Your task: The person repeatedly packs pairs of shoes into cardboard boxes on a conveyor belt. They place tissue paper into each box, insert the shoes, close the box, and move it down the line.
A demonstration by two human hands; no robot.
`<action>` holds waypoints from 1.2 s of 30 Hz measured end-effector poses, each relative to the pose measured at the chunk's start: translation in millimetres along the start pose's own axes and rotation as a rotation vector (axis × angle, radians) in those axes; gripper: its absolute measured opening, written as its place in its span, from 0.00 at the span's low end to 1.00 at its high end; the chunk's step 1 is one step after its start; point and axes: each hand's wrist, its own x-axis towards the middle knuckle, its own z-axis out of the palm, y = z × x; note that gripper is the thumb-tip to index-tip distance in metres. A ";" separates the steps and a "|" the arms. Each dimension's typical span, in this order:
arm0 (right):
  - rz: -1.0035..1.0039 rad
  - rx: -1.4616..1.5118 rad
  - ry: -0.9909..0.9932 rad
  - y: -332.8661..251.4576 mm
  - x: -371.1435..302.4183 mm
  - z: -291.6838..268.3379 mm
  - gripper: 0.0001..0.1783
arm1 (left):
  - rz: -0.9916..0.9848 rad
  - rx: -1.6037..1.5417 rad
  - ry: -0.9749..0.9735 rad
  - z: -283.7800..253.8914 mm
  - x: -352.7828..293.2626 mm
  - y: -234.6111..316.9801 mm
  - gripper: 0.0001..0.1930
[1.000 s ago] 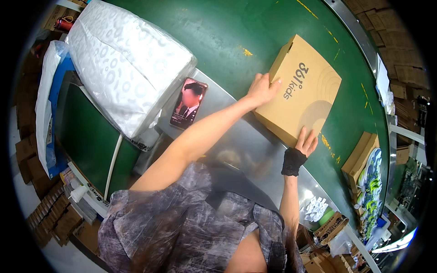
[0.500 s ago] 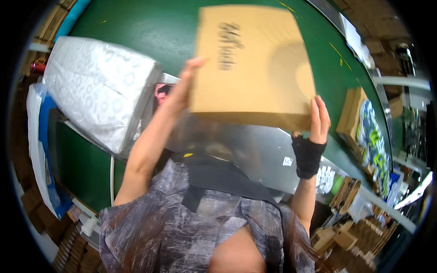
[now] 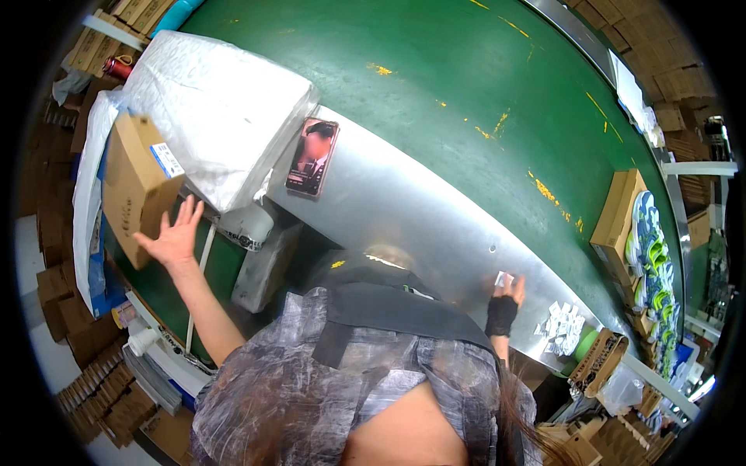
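My left hand [image 3: 172, 239] is open, with the palm showing and the fingers spread apart. It is next to the brown carton [image 3: 136, 186], and the thumb overlaps with the lower edge of this carton in my view, but I cannot tell if the skin touches it. The carton is at my far left, in a tilted position, between the white-and-blue package [image 3: 87, 210] and the big bundle [image 3: 225, 109] in whitish plastic wrapping. It carries a blue-and-white label [image 3: 165, 160] on its side; what it rests on, I cannot say.

My right hand [image 3: 510, 290], with a black wrist band [image 3: 500, 315], is low above the steel plate [image 3: 404, 179] on the near side. Its fingers are bent at a small white slip [image 3: 501, 278]; whether they are gripping it, I cannot tell. A little to the right of this hand lies a pile of similar white slips [image 3: 561, 326], near a green round object [image 3: 587, 342].

The phone [image 3: 313, 157] lies on the steel, just beside the bundle, and its screen is lit. The green table [image 3: 435, 78] spreads beyond, with yellow worn marks. At its right side stands an open brown box [image 3: 616, 213], beside a row of patterned shoes [image 3: 654, 260].
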 end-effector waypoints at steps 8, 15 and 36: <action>0.232 0.568 0.013 -19.1 -11.3 -16.6 0.15 | -0.805 0.689 -0.544 -43.3 -50.9 -181.7 0.19; 0.128 1.208 -0.207 -126.8 36.1 -62.8 0.24 | -1.116 1.116 -1.343 -15.3 -175.0 -302.5 0.23; 1.027 1.845 0.282 266.0 259.1 24.1 0.18 | -0.413 1.268 -0.511 -120.1 -90.7 -268.9 0.12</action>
